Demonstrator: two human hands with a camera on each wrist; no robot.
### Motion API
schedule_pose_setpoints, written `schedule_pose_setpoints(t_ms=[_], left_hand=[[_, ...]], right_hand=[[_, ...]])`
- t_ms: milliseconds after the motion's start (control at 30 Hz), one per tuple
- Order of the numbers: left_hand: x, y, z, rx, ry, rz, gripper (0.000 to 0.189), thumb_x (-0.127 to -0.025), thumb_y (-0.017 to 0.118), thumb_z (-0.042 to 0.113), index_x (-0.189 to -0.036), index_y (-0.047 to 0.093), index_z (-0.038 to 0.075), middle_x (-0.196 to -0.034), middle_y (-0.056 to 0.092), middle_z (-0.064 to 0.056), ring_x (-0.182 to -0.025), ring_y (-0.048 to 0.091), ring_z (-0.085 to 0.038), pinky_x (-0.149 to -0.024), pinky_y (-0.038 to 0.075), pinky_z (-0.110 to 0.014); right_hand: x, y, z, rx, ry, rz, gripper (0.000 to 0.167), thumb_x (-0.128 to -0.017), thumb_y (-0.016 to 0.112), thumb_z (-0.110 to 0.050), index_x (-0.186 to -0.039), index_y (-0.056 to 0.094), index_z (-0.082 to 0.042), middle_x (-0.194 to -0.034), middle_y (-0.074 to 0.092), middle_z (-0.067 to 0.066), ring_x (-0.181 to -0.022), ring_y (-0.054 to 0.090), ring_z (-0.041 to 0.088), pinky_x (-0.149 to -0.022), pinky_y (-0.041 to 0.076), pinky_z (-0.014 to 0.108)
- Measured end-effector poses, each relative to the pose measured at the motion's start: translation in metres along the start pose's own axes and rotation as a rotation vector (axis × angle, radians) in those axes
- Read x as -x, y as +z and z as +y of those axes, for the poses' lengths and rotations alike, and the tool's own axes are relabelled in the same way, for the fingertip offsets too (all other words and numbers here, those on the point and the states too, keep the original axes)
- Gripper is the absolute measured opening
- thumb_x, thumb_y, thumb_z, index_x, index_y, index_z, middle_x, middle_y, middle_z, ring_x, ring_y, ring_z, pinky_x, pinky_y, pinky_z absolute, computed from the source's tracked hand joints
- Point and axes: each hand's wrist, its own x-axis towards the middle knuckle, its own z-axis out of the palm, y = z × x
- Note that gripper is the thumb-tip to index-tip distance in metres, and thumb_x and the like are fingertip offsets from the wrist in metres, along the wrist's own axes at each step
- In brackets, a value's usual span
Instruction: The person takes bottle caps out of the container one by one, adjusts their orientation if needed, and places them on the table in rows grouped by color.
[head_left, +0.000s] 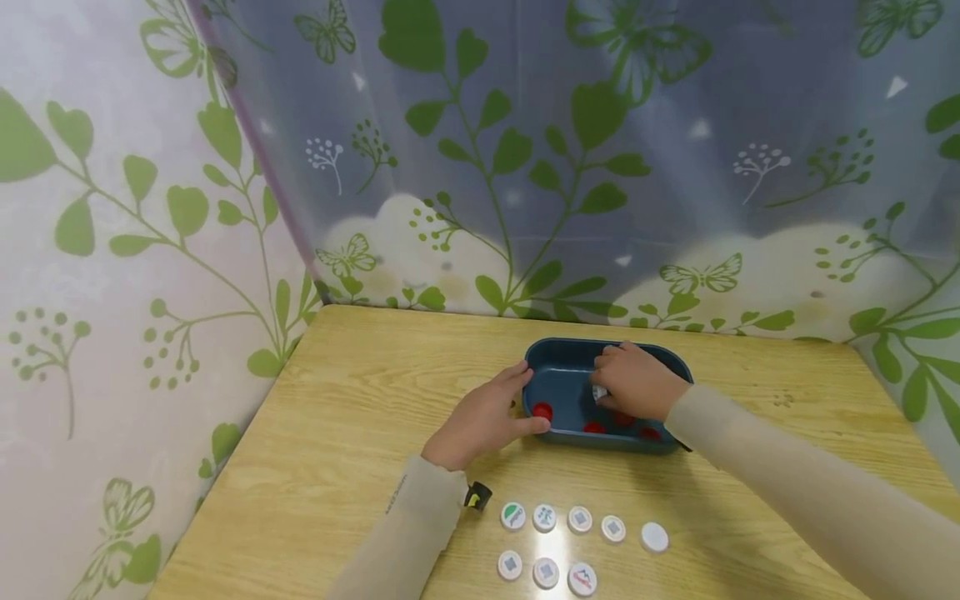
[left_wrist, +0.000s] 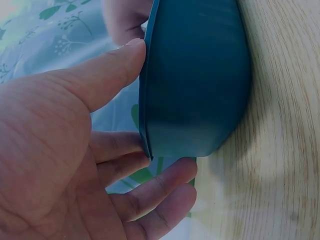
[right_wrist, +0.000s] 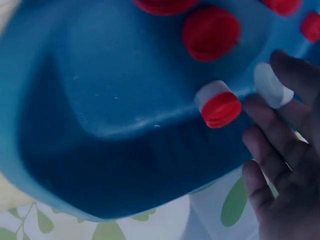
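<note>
A dark blue tub (head_left: 558,383) sits on the table with several red bottle caps (right_wrist: 211,33) inside. My left hand (head_left: 483,421) rests at the tub's left end, fingers nearly straight; in the left wrist view the thumb tip touches the rim and two fingertips meet it farther along. My right hand (head_left: 633,382) reaches into the tub from the right. Its thumb and fingers pinch a white bottle cap (right_wrist: 270,86), tilted on edge. Close to those fingertips, a red-and-white cap (right_wrist: 218,104) lies by the tub's wall.
White bottle caps, some with printed tops, lie face up in two rows in front of the tub, among them a plain one (head_left: 654,537) and one with green print (head_left: 513,516). A small black object (head_left: 477,497) is by the left cuff. Patterned curtains (head_left: 480,167) hang behind the wooden table (head_left: 360,417).
</note>
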Motion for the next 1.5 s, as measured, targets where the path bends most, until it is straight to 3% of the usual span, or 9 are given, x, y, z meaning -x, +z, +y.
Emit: schedule_pose_setpoints(t_ms=[167, 333, 567, 800, 967, 1167, 1500], left_hand=[[0.000, 0.000, 0.001, 0.011, 0.009, 0.004, 0.086, -0.093, 0.073, 0.053, -0.161, 0.039, 0.013, -0.170, 0.028, 0.000, -0.153, 0.034, -0.023, -0.119, 0.035, -0.043], [0.000, 0.001, 0.002, 0.008, 0.019, -0.001, 0.086, -0.093, 0.073, 0.053, -0.160, 0.039, 0.012, -0.169, 0.027, -0.001, -0.152, 0.034, -0.023, -0.119, 0.036, -0.042], [0.001, 0.001, 0.002, 0.004, 0.005, -0.005, 0.086, -0.093, 0.072, 0.055, -0.161, 0.039, 0.013, -0.170, 0.027, 0.001, -0.153, 0.034, -0.023, -0.119, 0.035, -0.043], [0.000, 0.002, 0.003, -0.011, 0.016, -0.015, 0.085, -0.093, 0.073, 0.054, -0.160, 0.040, 0.012, -0.170, 0.027, -0.001, -0.153, 0.033, -0.023, -0.119, 0.035, -0.043], [0.000, 0.004, 0.002, -0.010, 0.021, -0.011, 0.085, -0.094, 0.073, 0.053, -0.160, 0.040, 0.011, -0.170, 0.027, -0.001, -0.153, 0.034, -0.023, -0.119, 0.036, -0.042], [0.000, 0.004, 0.002, 0.001, 0.015, -0.008, 0.085, -0.094, 0.072, 0.054, -0.161, 0.039, 0.014, -0.170, 0.026, 0.001, -0.153, 0.033, -0.023, -0.119, 0.035, -0.043], [0.001, 0.000, 0.000, 0.003, 0.005, -0.001, 0.086, -0.093, 0.072, 0.056, -0.161, 0.039, 0.013, -0.170, 0.027, 0.000, -0.153, 0.034, -0.024, -0.119, 0.036, -0.044]], right_hand=[[-0.006, -0.005, 0.000, -0.064, 0.030, 0.001, 0.018, -0.087, 0.085, -0.023, -0.098, 0.077, -0.011, -0.088, 0.064, 0.000, -0.085, 0.059, 0.023, -0.083, 0.051, 0.046], [-0.005, 0.005, -0.003, -0.055, 0.033, 0.008, 0.021, -0.088, 0.084, -0.022, -0.104, 0.078, -0.009, -0.097, 0.065, 0.004, -0.093, 0.059, 0.025, -0.084, 0.052, 0.044], [-0.003, 0.008, -0.007, -0.085, 0.003, -0.009, 0.020, -0.086, 0.086, -0.019, -0.101, 0.076, -0.010, -0.089, 0.061, 0.001, -0.086, 0.056, 0.022, -0.078, 0.049, 0.040], [-0.002, 0.011, -0.011, -0.123, 0.031, -0.010, 0.020, -0.088, 0.084, -0.023, -0.103, 0.075, -0.013, -0.097, 0.074, 0.002, -0.095, 0.068, 0.023, -0.095, 0.049, 0.049], [0.000, 0.012, -0.011, -0.112, 0.052, -0.013, 0.020, -0.087, 0.084, -0.029, -0.097, 0.074, -0.016, -0.083, 0.068, -0.004, -0.080, 0.063, 0.019, -0.083, 0.048, 0.045], [0.007, 0.012, -0.012, -0.091, 0.057, 0.012, 0.019, -0.086, 0.085, -0.028, -0.094, 0.073, -0.015, -0.082, 0.059, -0.004, -0.078, 0.057, 0.019, -0.074, 0.045, 0.040], [0.021, -0.015, -0.015, -0.203, 0.151, 0.101, 0.017, -0.092, 0.076, -0.023, -0.105, 0.072, -0.013, -0.096, 0.065, -0.001, -0.087, 0.059, 0.020, -0.084, 0.050, 0.044]])
